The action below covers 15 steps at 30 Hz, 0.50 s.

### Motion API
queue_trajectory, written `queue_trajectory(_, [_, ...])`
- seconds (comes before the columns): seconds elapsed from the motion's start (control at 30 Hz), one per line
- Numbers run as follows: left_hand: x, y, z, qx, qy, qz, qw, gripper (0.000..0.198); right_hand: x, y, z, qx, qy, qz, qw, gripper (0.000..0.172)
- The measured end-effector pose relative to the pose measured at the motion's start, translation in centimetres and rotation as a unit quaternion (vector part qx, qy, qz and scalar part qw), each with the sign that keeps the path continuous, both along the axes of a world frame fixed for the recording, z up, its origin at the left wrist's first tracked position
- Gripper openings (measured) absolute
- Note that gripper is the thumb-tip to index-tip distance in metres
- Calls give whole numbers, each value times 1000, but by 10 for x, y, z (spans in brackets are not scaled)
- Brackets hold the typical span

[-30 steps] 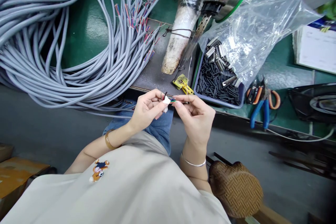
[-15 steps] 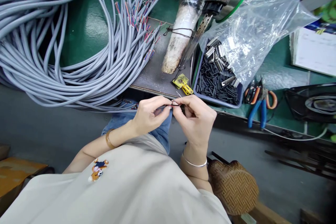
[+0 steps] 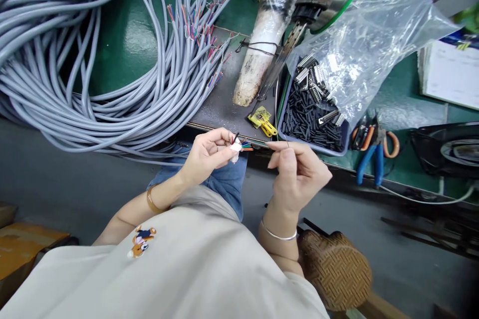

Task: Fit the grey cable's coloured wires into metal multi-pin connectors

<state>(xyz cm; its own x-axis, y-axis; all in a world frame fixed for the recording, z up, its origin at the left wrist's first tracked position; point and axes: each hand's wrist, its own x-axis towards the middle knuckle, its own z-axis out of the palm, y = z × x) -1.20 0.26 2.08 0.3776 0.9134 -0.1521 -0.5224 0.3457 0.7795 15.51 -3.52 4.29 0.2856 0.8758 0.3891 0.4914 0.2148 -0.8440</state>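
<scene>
My left hand [image 3: 209,152] pinches a cable end near the table's front edge, above my lap. Coloured wires [image 3: 247,146] in blue, green and orange fan out to the right past its fingertips. Something white [image 3: 236,147] wraps or lies at their base. A short black tube [image 3: 235,137] sticks up beside the thumb. To the right, my right hand [image 3: 297,169] is apart from the left, thumb and index finger closed. What looks like a thin wire [image 3: 288,144] shows at these fingers; its full run is hard to see.
Grey cables [image 3: 149,109] with stripped ends pile up at left. A blue bin [image 3: 346,147] holds black tubes and metal connectors under a plastic bag [image 3: 377,40]. Near it lie a yellow cutter [image 3: 267,127] and pliers [image 3: 377,152]. A soldering iron [image 3: 284,50] is behind.
My hands have parted from fingertip to fingertip; the right hand moved right and slightly down. The fanned coloured wires and white piece now show in my left hand.
</scene>
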Motion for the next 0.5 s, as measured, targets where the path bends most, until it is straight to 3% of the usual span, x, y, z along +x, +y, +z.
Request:
queue_trajectory(0.13, [-15, 11, -17, 70, -94, -119, 986, 27, 3, 0, 2, 105, -29, -9, 994, 22])
queue_trajectory(0.23, [-28, 20, -38, 93, -156, -169, 969, 48, 8, -1, 1, 130, -58, -6, 990, 21])
queue_trajectory(0.33, [-37, 24, -56, 99, -138, -206, 964, 65, 10, -1, 0, 139, -76, -3, 987, 21])
queue_trajectory(0.5, [-44, 21, -69, 69, -50, -242, 966, 71, 4, -1, 1, 139, -79, 20, 987, 26])
